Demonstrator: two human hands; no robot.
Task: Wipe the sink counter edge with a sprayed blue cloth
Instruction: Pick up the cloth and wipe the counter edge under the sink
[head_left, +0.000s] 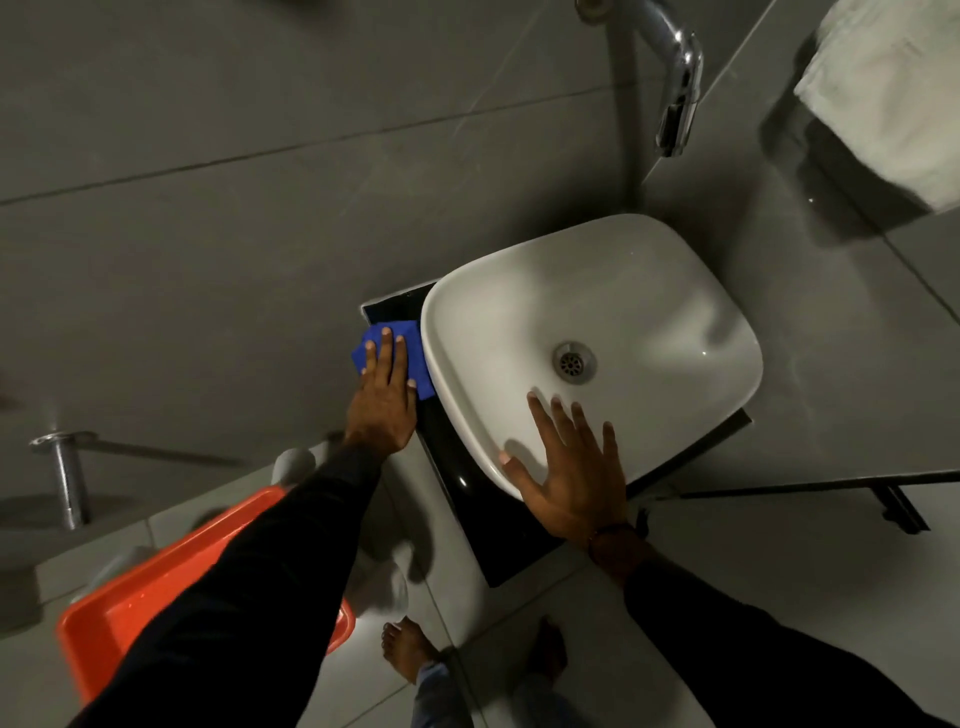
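both hands spread flat — left hand (382, 400) pressing blue cloth (410, 358) on counter edge (447, 441), right hand (571, 478) on sink (649, 291) rim.

I see a plain bright blue cloth (402, 358) at the left edge of the glossy black tabletop (457, 467). White sink (639, 291), no pattern, silver drain (573, 362). Chrome tap (675, 78). Grey wall tiles (234, 218) with thin darker grout lines. Orange-red plastic tub (135, 613) on the pale grey floor (457, 597). Black sleeves (234, 597) on both arms. White towel (888, 93), textured weave.
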